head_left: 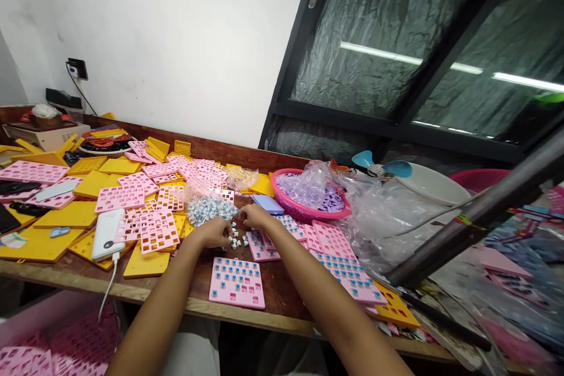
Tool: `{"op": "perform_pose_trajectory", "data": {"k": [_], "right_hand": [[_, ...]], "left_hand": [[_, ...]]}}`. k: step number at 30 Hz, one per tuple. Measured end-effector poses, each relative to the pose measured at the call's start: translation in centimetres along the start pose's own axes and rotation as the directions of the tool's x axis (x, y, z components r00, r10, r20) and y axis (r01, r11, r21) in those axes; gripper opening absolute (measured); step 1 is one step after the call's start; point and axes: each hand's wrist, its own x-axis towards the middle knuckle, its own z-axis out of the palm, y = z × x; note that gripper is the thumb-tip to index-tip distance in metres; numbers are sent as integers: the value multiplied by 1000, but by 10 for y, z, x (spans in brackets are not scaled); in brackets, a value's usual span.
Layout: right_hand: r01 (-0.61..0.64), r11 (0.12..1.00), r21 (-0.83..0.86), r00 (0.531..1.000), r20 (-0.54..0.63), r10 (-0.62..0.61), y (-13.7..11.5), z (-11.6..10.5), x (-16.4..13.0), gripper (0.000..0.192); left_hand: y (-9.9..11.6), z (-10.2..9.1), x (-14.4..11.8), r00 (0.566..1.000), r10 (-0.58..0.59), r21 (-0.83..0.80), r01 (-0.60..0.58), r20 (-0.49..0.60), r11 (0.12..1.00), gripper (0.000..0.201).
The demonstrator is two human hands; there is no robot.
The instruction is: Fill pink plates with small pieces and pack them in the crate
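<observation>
A heap of small blue-and-white pieces (210, 210), like keyboard switches, lies on the wooden table. My left hand (217, 233) is at the heap's near edge, fingers curled down beside a few loose pieces (238, 242). Across from it, my right hand (256, 217) bends its closed fingers toward the heap's right side. What either hand pinches is too small or hidden. In front of both hands lies a pink plate (237, 283) with square slots, many filled with blue pieces and several bare. More filled pink plates (346, 273) lie under and beside my right forearm.
Pink slotted plates (118, 197) and yellow panels (66, 214) cover the left side, with a white power bank (106, 236) and its cable. A pink basket (282, 195) of purple pieces stands behind. Clear plastic bags (383, 217) and a slanting dark bar (476, 211) are right.
</observation>
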Motion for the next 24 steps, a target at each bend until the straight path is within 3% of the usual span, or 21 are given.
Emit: {"op": "perform_pose_trajectory", "data": {"k": [3, 6, 8, 11, 14, 16, 19, 21, 24], "right_hand": [[41, 998, 54, 999, 11, -42, -4, 9, 4, 35], [58, 995, 83, 998, 3, -58, -11, 19, 7, 40], [50, 994, 94, 999, -23, -48, -15, 24, 8, 36], [46, 992, 121, 996, -76, -37, -19, 25, 0, 22], [73, 984, 165, 981, -192, -41, -21, 21, -20, 21], [162, 954, 253, 936, -345, -67, -22, 19, -44, 23], [337, 843, 420, 852, -517, -83, -27, 26, -93, 23], [356, 770, 530, 843, -538, -20, -31, 38, -128, 22], [298, 644, 705, 835, -519, 182, -37, 64, -170, 21]], "left_hand": [[-3, -8, 0, 990, -20, -14, 18, -139, 1000, 17], [-8, -14, 0, 933, -36, -47, 21, -359, 999, 15], [-10, -16, 0, 899, -31, -73, -1, -438, 997, 18], [-11, -15, 2, 887, 25, -113, -86, -461, 990, 32], [-10, -12, 3, 888, 101, -170, -196, -450, 966, 34], [-8, -10, 3, 886, 136, -204, -247, -443, 947, 29], [-2, -7, 2, 886, 163, -226, -282, -434, 932, 25], [4, -6, 1, 889, 158, -253, -287, -430, 924, 26], [17, -4, -5, 912, 114, -321, -253, -394, 913, 31]]}}
